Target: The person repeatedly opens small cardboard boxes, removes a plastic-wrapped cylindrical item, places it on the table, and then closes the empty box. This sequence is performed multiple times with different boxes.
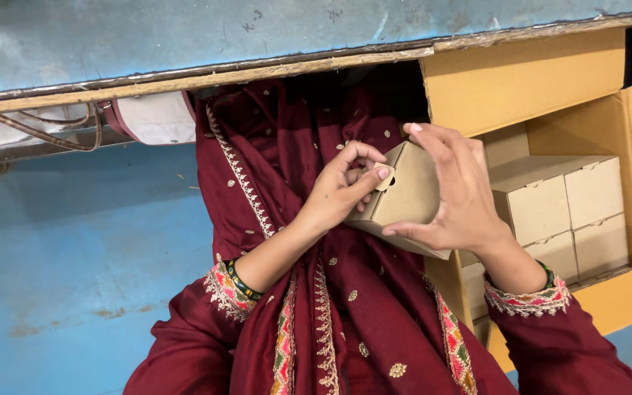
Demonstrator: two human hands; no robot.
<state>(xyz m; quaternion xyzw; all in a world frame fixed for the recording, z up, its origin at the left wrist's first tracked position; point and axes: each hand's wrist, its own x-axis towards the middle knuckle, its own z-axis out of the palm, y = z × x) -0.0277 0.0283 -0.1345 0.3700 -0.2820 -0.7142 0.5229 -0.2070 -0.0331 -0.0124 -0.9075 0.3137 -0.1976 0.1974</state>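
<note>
Where hands work, blue floor (74, 249), worn bench (184, 36)

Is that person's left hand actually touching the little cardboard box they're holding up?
Touching. The head view shows the left hand with its fingertips pressed on the end flap of the small cardboard box, while the right hand wraps around its other side.

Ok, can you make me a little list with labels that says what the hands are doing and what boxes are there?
left hand: left hand pinches the end flap of the small brown cardboard box
right hand: right hand wraps around the same box from the side
held over: lap in dark red embroidered cloth
nearby boxes: small closed cardboard boxes stacked inside the large open cardboard carton
above: worn blue table edge
floor: blue floor
</note>
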